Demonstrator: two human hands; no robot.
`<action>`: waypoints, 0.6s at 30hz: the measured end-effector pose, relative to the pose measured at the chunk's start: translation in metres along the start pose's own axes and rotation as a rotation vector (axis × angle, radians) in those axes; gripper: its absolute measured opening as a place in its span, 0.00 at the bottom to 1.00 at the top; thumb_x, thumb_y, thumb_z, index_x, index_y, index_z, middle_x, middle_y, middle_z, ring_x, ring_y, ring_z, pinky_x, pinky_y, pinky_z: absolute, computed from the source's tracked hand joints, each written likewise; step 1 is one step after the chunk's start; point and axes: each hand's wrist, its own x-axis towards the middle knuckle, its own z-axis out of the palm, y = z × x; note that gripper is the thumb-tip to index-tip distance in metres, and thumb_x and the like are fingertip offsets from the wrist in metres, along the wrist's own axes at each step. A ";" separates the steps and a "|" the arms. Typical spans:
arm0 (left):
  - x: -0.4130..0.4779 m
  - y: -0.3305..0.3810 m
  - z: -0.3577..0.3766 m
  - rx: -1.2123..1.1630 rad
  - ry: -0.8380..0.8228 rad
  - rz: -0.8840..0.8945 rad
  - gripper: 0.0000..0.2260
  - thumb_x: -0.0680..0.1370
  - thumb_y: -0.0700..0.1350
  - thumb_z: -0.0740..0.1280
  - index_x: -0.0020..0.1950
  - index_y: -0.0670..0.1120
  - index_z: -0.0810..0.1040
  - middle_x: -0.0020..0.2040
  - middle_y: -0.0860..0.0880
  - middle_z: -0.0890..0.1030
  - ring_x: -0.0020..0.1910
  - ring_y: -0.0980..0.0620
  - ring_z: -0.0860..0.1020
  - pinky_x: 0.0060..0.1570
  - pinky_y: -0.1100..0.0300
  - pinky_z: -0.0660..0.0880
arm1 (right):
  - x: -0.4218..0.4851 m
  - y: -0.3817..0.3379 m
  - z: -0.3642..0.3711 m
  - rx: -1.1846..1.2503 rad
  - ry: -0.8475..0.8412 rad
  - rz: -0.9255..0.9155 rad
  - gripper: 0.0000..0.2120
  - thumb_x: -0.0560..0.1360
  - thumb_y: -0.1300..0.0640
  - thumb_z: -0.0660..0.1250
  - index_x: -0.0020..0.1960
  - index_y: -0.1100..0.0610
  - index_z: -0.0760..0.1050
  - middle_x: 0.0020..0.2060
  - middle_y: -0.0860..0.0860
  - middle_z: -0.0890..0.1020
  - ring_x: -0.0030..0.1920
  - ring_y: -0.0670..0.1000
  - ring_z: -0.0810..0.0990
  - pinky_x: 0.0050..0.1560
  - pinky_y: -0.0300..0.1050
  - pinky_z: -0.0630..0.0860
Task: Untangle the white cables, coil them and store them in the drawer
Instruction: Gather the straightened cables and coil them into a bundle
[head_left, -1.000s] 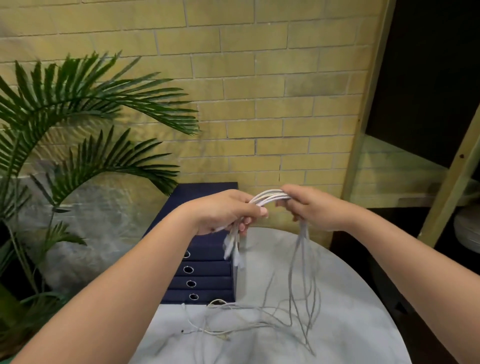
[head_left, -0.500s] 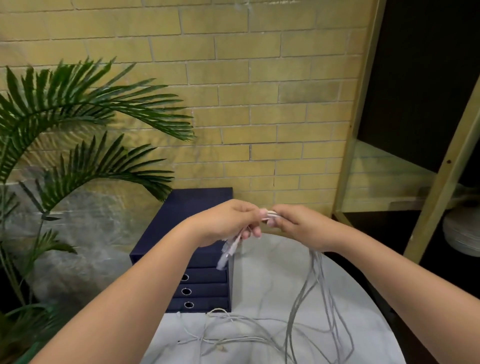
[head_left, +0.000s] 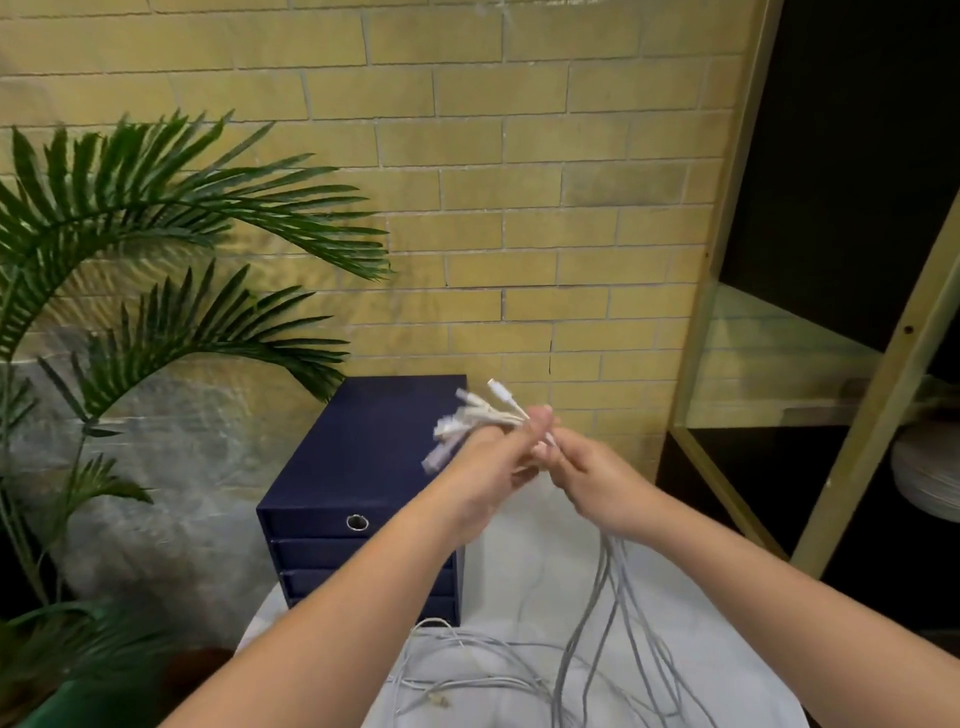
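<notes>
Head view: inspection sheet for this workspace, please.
Surface: white marbled table.
Job's things: navy drawer unit on the table, visible drawers shut; white cables uncoiled.
Clutter: nothing seen.
Grippers: left hand and right hand both grip the cables above the table.
Cables: plug ends fan from the left hand; strands hang from the right to a loose tangle on the table.
Surroundings: palm plant left, brick wall behind, shelf frame right.
</notes>
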 end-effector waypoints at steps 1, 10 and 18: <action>0.004 0.004 0.007 -0.086 0.074 0.012 0.16 0.79 0.54 0.63 0.55 0.43 0.79 0.53 0.48 0.84 0.52 0.54 0.81 0.53 0.58 0.75 | -0.001 -0.002 0.004 -0.005 -0.022 0.001 0.06 0.82 0.54 0.54 0.52 0.49 0.70 0.33 0.40 0.70 0.29 0.35 0.70 0.31 0.30 0.66; 0.013 0.057 0.005 -0.475 0.275 0.139 0.14 0.83 0.50 0.56 0.40 0.46 0.69 0.25 0.53 0.65 0.24 0.56 0.66 0.37 0.56 0.78 | -0.007 0.000 0.003 0.034 -0.033 0.104 0.11 0.81 0.51 0.57 0.42 0.55 0.64 0.32 0.51 0.68 0.29 0.48 0.67 0.31 0.47 0.69; 0.020 0.127 -0.024 -0.364 0.314 0.295 0.15 0.83 0.52 0.55 0.38 0.48 0.67 0.23 0.55 0.62 0.21 0.57 0.59 0.24 0.64 0.62 | 0.006 0.002 -0.019 -0.148 0.029 0.034 0.16 0.80 0.45 0.56 0.38 0.52 0.63 0.30 0.47 0.68 0.31 0.47 0.65 0.31 0.43 0.60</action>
